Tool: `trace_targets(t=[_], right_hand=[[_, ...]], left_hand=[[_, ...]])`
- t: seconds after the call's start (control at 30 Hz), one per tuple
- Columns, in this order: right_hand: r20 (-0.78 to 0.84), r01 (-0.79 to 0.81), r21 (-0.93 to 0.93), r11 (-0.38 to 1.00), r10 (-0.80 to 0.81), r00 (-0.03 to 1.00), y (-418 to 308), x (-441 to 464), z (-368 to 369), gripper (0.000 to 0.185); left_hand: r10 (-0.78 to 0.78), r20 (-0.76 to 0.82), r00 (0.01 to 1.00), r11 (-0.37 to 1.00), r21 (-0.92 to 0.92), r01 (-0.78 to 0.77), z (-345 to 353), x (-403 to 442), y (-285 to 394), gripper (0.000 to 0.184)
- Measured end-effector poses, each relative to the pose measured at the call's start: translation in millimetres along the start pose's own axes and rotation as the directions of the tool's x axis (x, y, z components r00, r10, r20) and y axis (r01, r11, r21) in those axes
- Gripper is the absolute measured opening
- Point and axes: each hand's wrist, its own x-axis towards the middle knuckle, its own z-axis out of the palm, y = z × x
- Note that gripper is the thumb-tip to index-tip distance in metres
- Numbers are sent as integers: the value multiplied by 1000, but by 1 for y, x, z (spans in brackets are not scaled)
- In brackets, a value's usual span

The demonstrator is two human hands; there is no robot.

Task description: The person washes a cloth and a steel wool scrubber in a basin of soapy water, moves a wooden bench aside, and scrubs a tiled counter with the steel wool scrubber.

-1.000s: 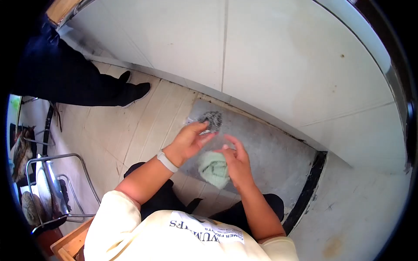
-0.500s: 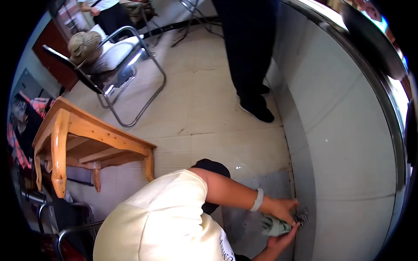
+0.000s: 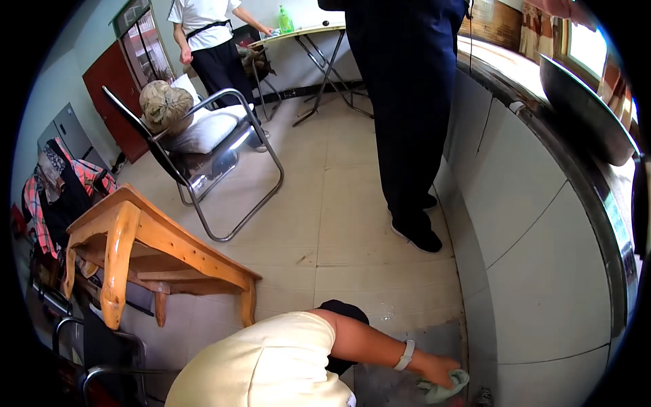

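Observation:
My left hand (image 3: 439, 370), with a pale band at its wrist, reaches down to the floor beside the tiled counter base. Its fingers are closed on a pale green cloth (image 3: 453, 388), which lies crumpled under and around the fingertips. Of my right hand (image 3: 458, 402) only a sliver seems to show at the bottom edge, below the cloth; its fingers are hidden. A silvery tangle like a steel wool scrubber (image 3: 483, 397) sits against the foot of the wall, to the right of the cloth. Beneath my left arm, the grey floor patch (image 3: 434, 342) looks wet.
Close ahead, a person in dark trousers (image 3: 413, 122) stands against the counter (image 3: 542, 203). A wooden stool or small table (image 3: 183, 234) is at left, behind it a metal-framed chair (image 3: 237, 230) with a hat. Another person (image 3: 203, 34) touches a folding table (image 3: 305, 30). A wok (image 3: 586, 112) rests on the counter.
My view has tilted up, so the scene sits lower. Both hands were together on the cloth beside the scrubber; now the left presses the cloth near the floor and the right is nearly out of view.

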Motion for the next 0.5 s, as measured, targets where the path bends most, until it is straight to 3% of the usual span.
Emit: trace_targets(t=[0.03,0.07,0.1,0.13,0.17,0.2,0.23,0.27,0.3,0.33,0.37,0.4,0.47,0.5], right_hand=[[56,153,36,988,-155,986,6,3,-4,41],[85,306,52,951,-309,947,3,5,-19,34],[115,288,8,958,-287,951,6,32,9,40],[16,260,-83,962,-260,965,5,29,23,46],[-195,334,-306,892,-401,895,-4,23,18,44],[-232,310,-247,918,-366,901,-10,7,-18,43],[-193,431,-445,785,-554,810,-23,7,21,39],[-133,505,-597,623,-698,704,-24,6,1,39],[-252,513,-445,734,-652,715,-29,-13,-26,40],[-207,555,-594,583,-777,594,-42,0,6,38],[-243,565,-582,584,-789,564,-47,21,-5,38],[-262,620,-521,586,-802,537,-54,-9,-16,37],[-406,640,-438,631,-774,486,-88,-10,10,36],[-413,633,-453,628,-777,475,-91,-6,12,36]], left_hand=[[-43,-199,979,998,-45,34,0,-3,1,54],[-71,-134,988,995,-73,62,4,0,4,60],[-100,-105,989,991,-94,90,-19,-9,22,65],[-131,16,991,887,-444,124,-52,-31,47,65],[-48,75,996,787,-612,84,-46,-24,43,54],[-67,-8,998,742,-669,44,-41,-28,42,44],[-99,-95,991,701,-714,1,-42,-31,43,34],[-177,56,983,621,-768,155,-42,-35,51,35],[-178,6,984,691,-711,129,-6,-28,45,33],[-168,95,981,471,-867,165,-49,-28,54,28],[-254,121,960,445,-867,227,-47,-2,55,29],[-337,80,938,449,-862,235,-36,-32,66,30],[-375,96,922,279,-937,210,-49,-31,75,33],[-369,116,922,275,-934,228,-46,-31,81,33]])
